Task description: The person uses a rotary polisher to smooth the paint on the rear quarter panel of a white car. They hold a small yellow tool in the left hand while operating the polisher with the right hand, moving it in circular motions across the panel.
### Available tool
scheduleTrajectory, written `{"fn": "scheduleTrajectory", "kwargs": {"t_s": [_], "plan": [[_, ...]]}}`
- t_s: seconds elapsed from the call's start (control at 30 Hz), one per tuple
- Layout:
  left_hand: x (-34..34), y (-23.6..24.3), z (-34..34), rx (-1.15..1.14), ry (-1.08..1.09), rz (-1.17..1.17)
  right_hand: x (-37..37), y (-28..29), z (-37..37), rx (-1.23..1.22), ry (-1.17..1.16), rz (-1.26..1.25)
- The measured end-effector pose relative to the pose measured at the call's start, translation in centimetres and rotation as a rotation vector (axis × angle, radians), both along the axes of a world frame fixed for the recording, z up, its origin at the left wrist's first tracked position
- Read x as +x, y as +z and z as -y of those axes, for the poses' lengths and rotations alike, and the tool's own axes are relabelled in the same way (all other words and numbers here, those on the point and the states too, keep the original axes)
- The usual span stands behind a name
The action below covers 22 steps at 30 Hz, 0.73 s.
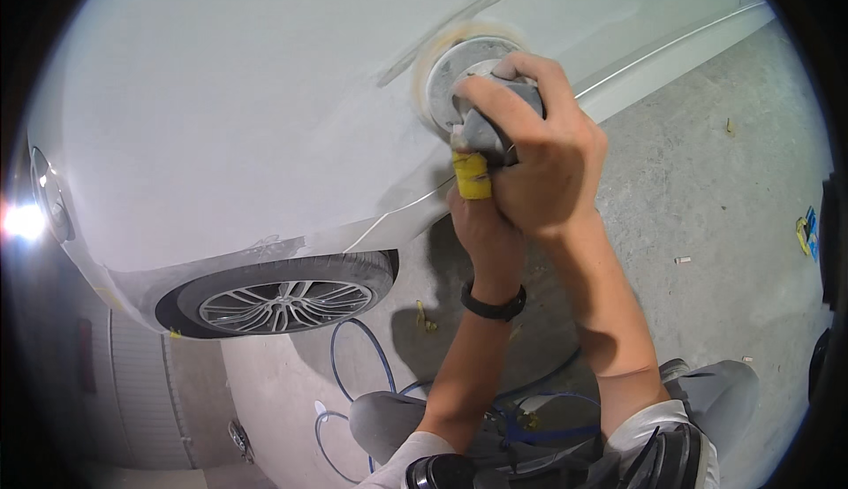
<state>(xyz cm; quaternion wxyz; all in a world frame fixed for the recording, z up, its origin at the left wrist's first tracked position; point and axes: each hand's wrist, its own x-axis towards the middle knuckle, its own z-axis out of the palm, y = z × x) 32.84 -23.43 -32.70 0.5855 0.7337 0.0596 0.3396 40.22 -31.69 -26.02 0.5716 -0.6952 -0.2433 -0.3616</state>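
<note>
A round-pad sander (481, 133) is pressed to the pale car body panel (230, 118), its disc lying against the surface. My right hand (556, 158) is closed over the top of the sander, fingers curled round its body. Beneath it, my left hand (486, 233) is closed at the sander's handle end, with its fingers partly hidden. Yellow tape (472, 176) shows there; I cannot tell whether it wraps the handle or a finger. A tan-edged sanded patch (424, 65) rings the disc, and a grey streak (477, 16) runs above it.
Below the panel at left is the car's wheel (287, 303). A blue hose (375, 339) loops over the concrete floor (689, 206) near my knees. Yellow scraps (426, 319) and a blue-and-yellow piece (808, 233) lie on the floor. A bright lamp (25, 221) shines at far left.
</note>
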Motion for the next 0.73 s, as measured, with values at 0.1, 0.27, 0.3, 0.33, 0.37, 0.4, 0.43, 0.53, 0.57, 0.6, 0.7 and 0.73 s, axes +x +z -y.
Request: {"fn": "scheduleTrajectory", "kwargs": {"t_s": [0.1, 0.27, 0.3, 0.33, 0.37, 0.4, 0.43, 0.53, 0.57, 0.6, 0.7, 0.73], "plan": [[0.8, 0.3, 0.6, -0.158, -0.022, 0.101, 0.1, 0.3, 0.6, -0.056, -0.047, 0.006], [-3.9, -0.5, -0.9, -0.477, -0.096, 0.213, -3.1, -0.2, -3.0, -0.088, 0.069, 0.128], [-5.0, -1.1, -1.4, -0.501, -0.113, 0.233, -4.0, -0.3, -3.6, -0.100, 0.090, 0.151], [-5.7, -1.8, -2.1, -0.587, -0.147, 0.285, -4.7, -0.4, -4.2, -0.119, 0.111, 0.175], [-6.2, -2.4, -2.8, -0.673, -0.185, 0.338, -5.2, -0.3, -5.1, -0.082, 0.114, 0.217], [-6.8, -2.8, -3.3, -0.760, -0.223, 0.392, -5.8, -0.2, -5.5, -0.099, 0.128, 0.226], [-7.5, -2.8, -3.7, -0.679, -0.117, 0.296, -6.2, 0.0, -5.7, -0.114, 0.139, 0.237], [-7.2, -2.4, -3.2, -0.413, 0.023, 0.184, -6.2, 0.1, -5.6, -0.121, 0.140, 0.233], [-6.9, -2.0, -2.8, -0.325, 0.068, 0.147, -5.7, 0.0, -5.4, -0.123, 0.122, 0.219], [-6.5, -1.6, -2.5, -0.240, 0.116, 0.111, -5.3, -0.2, -5.1, -0.138, 0.112, 0.206], [-4.8, -0.6, -2.1, 0.168, 0.289, 0.067, -3.5, -0.9, -3.8, -0.074, 0.049, 0.183], [-4.7, -0.2, -2.0, 0.250, 0.288, 0.047, -3.2, -0.9, -3.8, -0.061, 0.043, 0.171]]}}
